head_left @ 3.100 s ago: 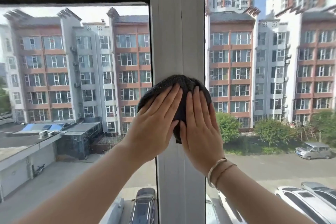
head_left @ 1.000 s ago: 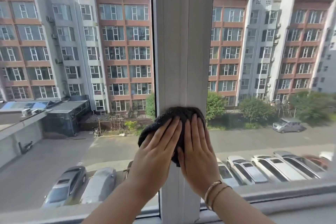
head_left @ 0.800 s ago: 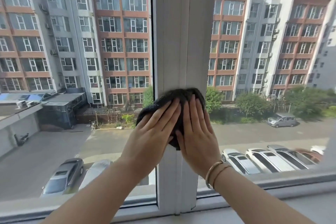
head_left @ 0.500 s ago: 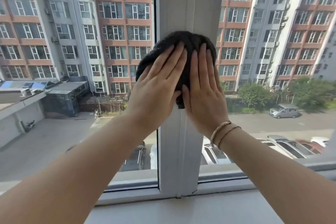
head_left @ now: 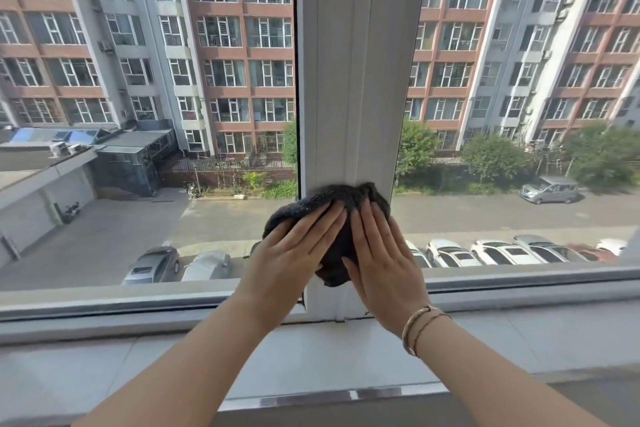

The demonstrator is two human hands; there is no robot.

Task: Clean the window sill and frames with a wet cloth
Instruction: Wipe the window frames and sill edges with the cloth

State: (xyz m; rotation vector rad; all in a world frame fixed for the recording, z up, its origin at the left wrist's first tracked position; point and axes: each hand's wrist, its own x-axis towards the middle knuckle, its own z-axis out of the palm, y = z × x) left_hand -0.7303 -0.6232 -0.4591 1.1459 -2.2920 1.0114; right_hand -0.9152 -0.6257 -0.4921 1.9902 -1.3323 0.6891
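Plainly, a soft dark cloth [head_left: 337, 215] bunched low on the white upright frame [head_left: 356, 80], pinned there by two flat palms.

The cloth looks limp and light, and being wet would likely cling and drag rather than slip; it is best held by spread pressure across its middle, not by an edge. The left hand [head_left: 294, 253] and right hand [head_left: 384, 256] lie on it with fingers straight, side by side, pressing. Just below runs the window sill [head_left: 138, 367].
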